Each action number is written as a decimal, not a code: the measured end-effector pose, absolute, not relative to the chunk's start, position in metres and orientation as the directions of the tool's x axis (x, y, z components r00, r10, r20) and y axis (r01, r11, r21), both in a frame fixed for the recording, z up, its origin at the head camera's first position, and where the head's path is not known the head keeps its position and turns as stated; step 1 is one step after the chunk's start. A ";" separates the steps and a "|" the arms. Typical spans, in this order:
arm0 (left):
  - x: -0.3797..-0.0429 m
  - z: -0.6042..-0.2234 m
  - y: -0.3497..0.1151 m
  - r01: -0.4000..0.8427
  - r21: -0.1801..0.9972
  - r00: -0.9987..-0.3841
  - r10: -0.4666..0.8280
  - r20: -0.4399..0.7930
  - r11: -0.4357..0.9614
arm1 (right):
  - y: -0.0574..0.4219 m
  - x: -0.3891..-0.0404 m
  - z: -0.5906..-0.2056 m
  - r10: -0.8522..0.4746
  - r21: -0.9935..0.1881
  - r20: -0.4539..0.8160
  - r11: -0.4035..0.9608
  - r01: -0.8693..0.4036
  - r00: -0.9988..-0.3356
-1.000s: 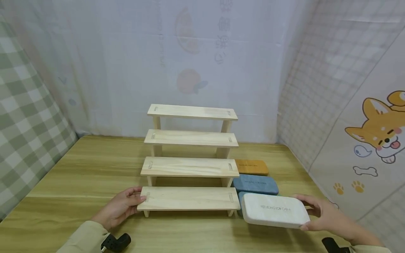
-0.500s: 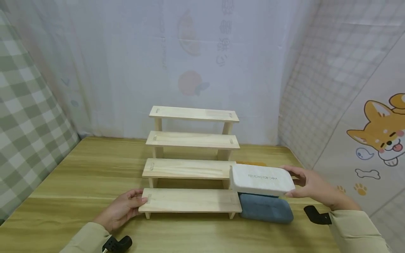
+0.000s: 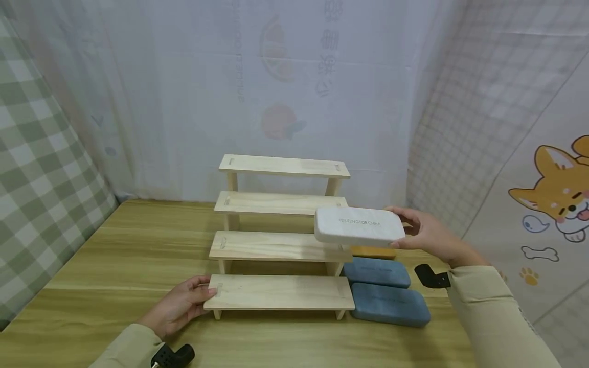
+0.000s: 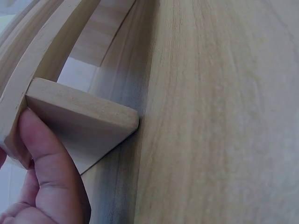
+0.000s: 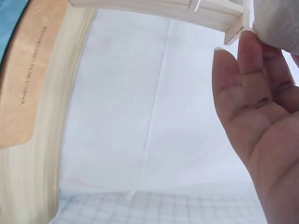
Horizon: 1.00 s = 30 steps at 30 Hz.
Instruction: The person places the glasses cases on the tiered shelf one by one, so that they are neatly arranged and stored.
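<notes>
A pale wooden stepped shelf (image 3: 280, 291) with several tiers stands mid-table. At the left end of its lowest board, my left hand (image 3: 179, 306) pinches the edge; the left wrist view shows the thumb (image 4: 46, 158) against the board beside a leg. My right hand (image 3: 425, 235) grips a white glasses case (image 3: 359, 225), lettered on top, by its right end. The case is raised and overlaps the right ends of the second and third boards in the head view. In the right wrist view only a corner of the case (image 5: 278, 23) shows, by the fingertips.
Right of the shelf lie two blue cases (image 3: 391, 304) and, behind them, an orange case (image 3: 372, 252), partly hidden. A pale curtain (image 3: 184, 102) hangs behind the table, with a checked cloth (image 3: 41, 179) at the left and a printed cloth (image 3: 506, 230) at the right.
My right hand has carried the white case up, back and to the left, from beside the lowest board to over the upper boards, uncovering the blue cases. My left hand keeps its pinch.
</notes>
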State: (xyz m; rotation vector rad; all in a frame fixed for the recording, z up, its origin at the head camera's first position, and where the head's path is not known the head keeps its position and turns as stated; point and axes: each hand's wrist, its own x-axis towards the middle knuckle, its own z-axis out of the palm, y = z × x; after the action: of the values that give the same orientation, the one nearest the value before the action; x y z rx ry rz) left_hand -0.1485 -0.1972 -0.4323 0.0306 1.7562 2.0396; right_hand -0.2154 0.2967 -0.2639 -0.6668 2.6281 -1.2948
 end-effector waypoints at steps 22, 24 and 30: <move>-0.148 -0.431 -0.196 -0.321 0.943 -0.898 0.346 -0.272 -0.092 | 0.236 -0.282 -0.216 -0.450 -0.745 0.081 0.565 -0.354 -0.889; -0.147 -0.431 -0.196 -0.319 0.943 -0.898 0.347 -0.270 -0.091 | 0.232 -0.287 -0.214 -0.450 -0.747 0.087 0.561 -0.357 -0.889; -0.146 -0.431 -0.196 -0.316 0.944 -0.899 0.347 -0.266 -0.096 | 0.222 -0.300 -0.208 -0.451 -0.744 0.109 0.554 -0.374 -0.886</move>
State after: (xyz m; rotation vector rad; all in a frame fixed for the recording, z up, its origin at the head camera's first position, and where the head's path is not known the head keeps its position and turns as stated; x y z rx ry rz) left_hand -0.1462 -0.1956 -0.4314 0.0341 1.7493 2.0431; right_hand -0.2997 0.2220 -0.2084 -0.7148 2.6857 -1.2505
